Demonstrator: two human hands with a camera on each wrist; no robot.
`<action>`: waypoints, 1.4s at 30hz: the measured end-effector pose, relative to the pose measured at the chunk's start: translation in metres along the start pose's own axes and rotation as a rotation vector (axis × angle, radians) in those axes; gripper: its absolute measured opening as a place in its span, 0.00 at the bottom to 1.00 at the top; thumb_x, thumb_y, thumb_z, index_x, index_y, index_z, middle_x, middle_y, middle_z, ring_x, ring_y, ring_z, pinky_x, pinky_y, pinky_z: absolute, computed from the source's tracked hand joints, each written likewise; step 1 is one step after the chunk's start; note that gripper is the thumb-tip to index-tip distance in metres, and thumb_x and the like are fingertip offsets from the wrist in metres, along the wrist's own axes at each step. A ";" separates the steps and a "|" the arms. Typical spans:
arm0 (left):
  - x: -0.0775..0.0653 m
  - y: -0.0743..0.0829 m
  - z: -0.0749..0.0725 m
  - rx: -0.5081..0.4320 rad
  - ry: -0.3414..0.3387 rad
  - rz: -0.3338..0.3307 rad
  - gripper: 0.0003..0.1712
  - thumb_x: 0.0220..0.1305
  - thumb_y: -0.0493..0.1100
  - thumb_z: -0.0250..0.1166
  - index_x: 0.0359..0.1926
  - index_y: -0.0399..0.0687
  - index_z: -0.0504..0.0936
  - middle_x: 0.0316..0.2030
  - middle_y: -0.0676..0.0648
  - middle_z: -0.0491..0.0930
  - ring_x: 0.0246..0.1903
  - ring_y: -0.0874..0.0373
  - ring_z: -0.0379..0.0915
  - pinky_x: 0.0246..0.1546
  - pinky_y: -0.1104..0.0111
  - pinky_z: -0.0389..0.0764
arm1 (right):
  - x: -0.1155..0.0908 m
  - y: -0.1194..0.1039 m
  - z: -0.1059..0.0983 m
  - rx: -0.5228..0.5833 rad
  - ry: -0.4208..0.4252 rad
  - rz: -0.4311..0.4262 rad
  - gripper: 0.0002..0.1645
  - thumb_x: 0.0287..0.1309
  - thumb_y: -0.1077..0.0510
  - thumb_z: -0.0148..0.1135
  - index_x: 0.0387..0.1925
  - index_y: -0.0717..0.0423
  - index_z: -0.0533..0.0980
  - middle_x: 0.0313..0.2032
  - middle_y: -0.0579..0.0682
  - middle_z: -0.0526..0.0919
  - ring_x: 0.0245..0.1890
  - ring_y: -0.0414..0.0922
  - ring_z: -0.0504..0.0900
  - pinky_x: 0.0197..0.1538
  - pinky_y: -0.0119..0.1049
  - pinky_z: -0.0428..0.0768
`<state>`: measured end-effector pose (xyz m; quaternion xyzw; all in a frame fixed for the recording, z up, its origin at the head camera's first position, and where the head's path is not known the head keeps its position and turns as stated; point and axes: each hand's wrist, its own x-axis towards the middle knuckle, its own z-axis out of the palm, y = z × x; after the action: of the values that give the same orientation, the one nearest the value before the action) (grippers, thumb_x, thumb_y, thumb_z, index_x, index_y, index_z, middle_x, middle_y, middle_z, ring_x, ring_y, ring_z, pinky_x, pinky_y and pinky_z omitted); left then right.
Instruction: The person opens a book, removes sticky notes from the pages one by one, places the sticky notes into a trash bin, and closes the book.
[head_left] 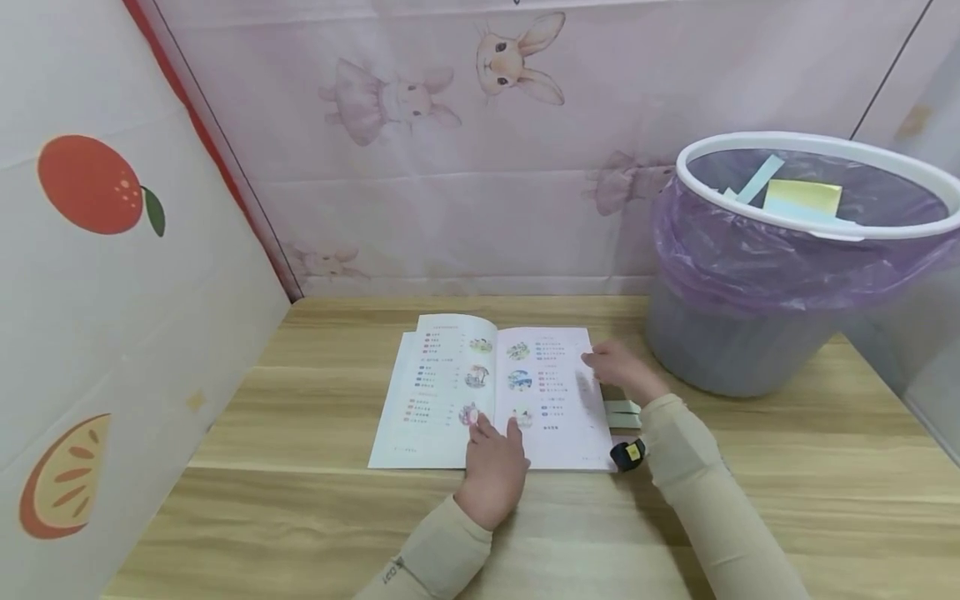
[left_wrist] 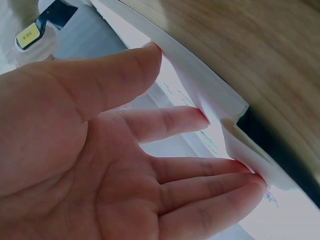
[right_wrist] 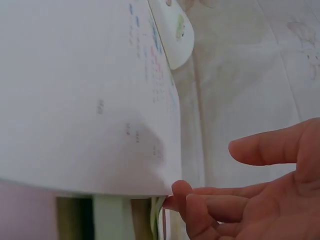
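An open book [head_left: 558, 450] lies on the table, its two pages showing printed lines and small round pictures. My left hand [head_left: 497, 467] rests on the pages beside the fold at the near edge. In the left wrist view, the straight fingers [left_wrist: 185, 120] of that hand touch the paper, with the thumb apart from them. At the far right edge of the book is my right hand [head_left: 626, 371]. The right wrist view shows its bent fingertips [right_wrist: 181, 187] touching the page corner, while the thumb [right_wrist: 265, 149] stands away from the paper.
Pale green strips [head_left: 622, 414] lie partly under the book's right side. The black band with a yellow label [head_left: 627, 455] sits near its lower right corner. A grey bin [head_left: 727, 342] with a purple liner stands at the right, holding paper scraps. Printed cloth [head_left: 450, 208] hangs behind.
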<state>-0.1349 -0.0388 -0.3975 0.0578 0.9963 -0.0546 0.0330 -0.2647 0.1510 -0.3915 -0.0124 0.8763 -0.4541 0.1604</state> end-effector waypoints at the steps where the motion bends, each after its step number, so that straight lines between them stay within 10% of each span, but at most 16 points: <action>1: 0.000 0.000 0.000 0.000 0.001 -0.001 0.32 0.62 0.55 0.64 0.63 0.45 0.74 0.56 0.25 0.71 0.55 0.37 0.73 0.51 0.59 0.78 | 0.000 0.000 0.001 -0.005 -0.001 0.012 0.20 0.71 0.58 0.44 0.45 0.75 0.70 0.39 0.68 0.77 0.41 0.57 0.78 0.49 0.47 0.75; 4: 0.001 0.001 0.000 0.015 0.007 0.002 0.32 0.62 0.56 0.63 0.63 0.46 0.74 0.56 0.25 0.72 0.55 0.37 0.74 0.50 0.59 0.78 | -0.001 0.000 0.004 -0.024 0.001 0.030 0.33 0.71 0.56 0.43 0.65 0.79 0.55 0.64 0.75 0.61 0.64 0.66 0.63 0.65 0.58 0.63; 7: 0.001 0.002 0.001 0.038 0.009 0.009 0.32 0.62 0.57 0.63 0.63 0.47 0.74 0.56 0.26 0.72 0.54 0.38 0.74 0.49 0.60 0.79 | -0.003 0.002 0.005 -0.005 0.019 0.046 0.34 0.71 0.56 0.43 0.67 0.77 0.53 0.66 0.74 0.57 0.66 0.66 0.59 0.66 0.57 0.60; 16: 0.002 -0.001 0.001 0.054 -0.005 0.009 0.33 0.63 0.57 0.61 0.65 0.47 0.72 0.57 0.26 0.71 0.55 0.38 0.73 0.51 0.60 0.78 | -0.013 0.006 -0.002 0.014 0.166 -0.065 0.27 0.64 0.62 0.53 0.59 0.76 0.66 0.51 0.72 0.76 0.48 0.59 0.78 0.51 0.49 0.77; 27: -0.004 -0.013 -0.016 -0.175 -0.115 0.039 0.31 0.64 0.53 0.63 0.61 0.37 0.73 0.53 0.26 0.73 0.53 0.37 0.74 0.44 0.57 0.81 | -0.053 -0.009 0.002 0.084 0.005 -0.095 0.29 0.60 0.61 0.61 0.56 0.78 0.68 0.40 0.66 0.83 0.28 0.45 0.82 0.39 0.43 0.83; 35: -0.037 -0.004 -0.039 -0.046 -0.037 0.312 0.24 0.62 0.58 0.61 0.17 0.48 0.78 0.16 0.53 0.74 0.21 0.61 0.75 0.21 0.67 0.77 | -0.075 -0.041 0.023 0.037 -0.118 -0.414 0.25 0.68 0.59 0.53 0.61 0.71 0.68 0.50 0.65 0.81 0.45 0.51 0.83 0.45 0.42 0.82; 42: -0.055 0.013 -0.037 0.014 0.136 0.479 0.25 0.60 0.63 0.62 0.40 0.46 0.84 0.36 0.51 0.82 0.40 0.59 0.79 0.34 0.69 0.80 | -0.086 -0.067 0.045 -0.084 -0.186 -0.568 0.28 0.69 0.61 0.50 0.67 0.67 0.62 0.58 0.62 0.75 0.55 0.53 0.77 0.53 0.46 0.77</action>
<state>-0.0806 -0.0279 -0.3582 0.2960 0.9537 -0.0482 -0.0228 -0.1785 0.0898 -0.3389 -0.3050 0.8374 -0.4410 0.1057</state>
